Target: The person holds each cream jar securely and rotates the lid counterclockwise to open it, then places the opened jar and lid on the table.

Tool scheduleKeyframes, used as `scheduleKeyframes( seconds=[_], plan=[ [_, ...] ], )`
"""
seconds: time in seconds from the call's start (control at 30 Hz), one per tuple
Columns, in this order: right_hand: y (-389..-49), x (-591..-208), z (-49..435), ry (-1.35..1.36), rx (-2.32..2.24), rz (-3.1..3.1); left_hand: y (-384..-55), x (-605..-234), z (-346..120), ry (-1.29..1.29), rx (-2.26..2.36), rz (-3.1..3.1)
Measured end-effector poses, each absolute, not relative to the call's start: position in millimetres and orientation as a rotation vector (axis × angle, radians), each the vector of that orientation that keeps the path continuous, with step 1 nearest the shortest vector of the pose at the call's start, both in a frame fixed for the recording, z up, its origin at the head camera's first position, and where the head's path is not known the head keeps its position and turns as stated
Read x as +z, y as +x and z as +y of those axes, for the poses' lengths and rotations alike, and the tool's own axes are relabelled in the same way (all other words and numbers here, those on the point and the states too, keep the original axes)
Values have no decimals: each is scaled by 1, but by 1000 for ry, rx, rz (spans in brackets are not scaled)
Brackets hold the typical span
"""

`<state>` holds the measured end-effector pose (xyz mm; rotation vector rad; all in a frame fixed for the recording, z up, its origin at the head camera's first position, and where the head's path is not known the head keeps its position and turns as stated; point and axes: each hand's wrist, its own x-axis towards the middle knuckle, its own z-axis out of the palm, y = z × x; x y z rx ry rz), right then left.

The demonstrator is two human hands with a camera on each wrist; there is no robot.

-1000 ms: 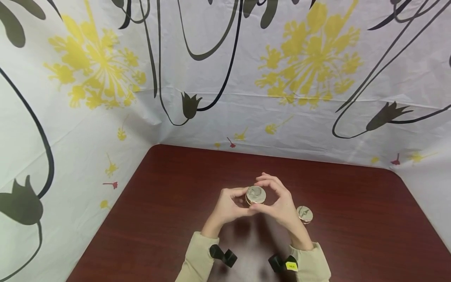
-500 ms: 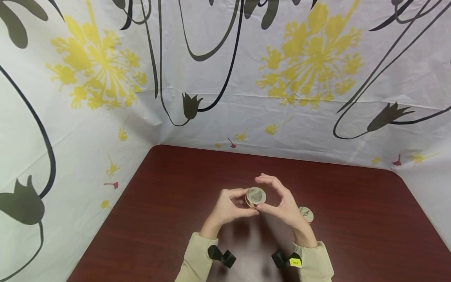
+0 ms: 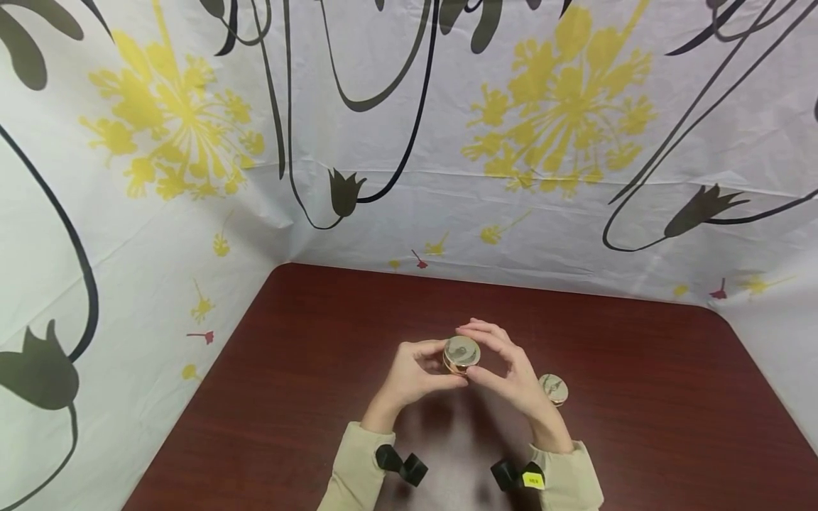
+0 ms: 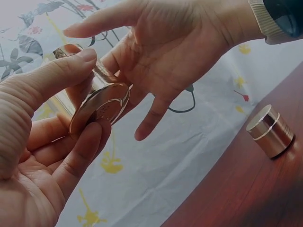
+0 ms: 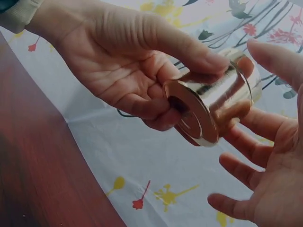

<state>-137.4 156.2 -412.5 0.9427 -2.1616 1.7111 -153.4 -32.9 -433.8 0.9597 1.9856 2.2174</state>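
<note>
In the head view a small round gold container [image 3: 461, 352] with a patterned pale top is held up over the table. My left hand [image 3: 409, 376] grips it from the left. In the left wrist view, that thumb lies on the shiny side wall and fingers press against the wide ringed disc [image 4: 103, 103] at its lower end. My right hand [image 3: 508, 365] curves loosely around the right side of the container; in the right wrist view its fingers [image 5: 279, 135] are spread, with the thumb apart from the metal. A second gold container [image 3: 553, 389] stands on the table beside the right wrist.
The dark red-brown table [image 3: 345, 312] has rounded far corners. A white cloth [image 3: 409, 142] printed with yellow flowers and grey stems hangs behind and to the left. Black wrist devices [image 3: 401, 465] sit at both beige sleeves [image 3: 358, 468].
The right fingers lifted away from the container's far side, then came back close to it. The pattern on its top looks turned. The left hand keeps its grip; the second container stays put.
</note>
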Motion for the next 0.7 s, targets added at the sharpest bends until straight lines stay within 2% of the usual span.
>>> scheduleKeyframes(
  seconds=[0.33,0.7],
  plan=[
    [-137,-417,152,752,1581,-2103,-154,-435,-33,890,2226,2018],
    [-129,-413,152,763,1503,-2218,-149,-422,-36,863,2185,2106]
  ],
)
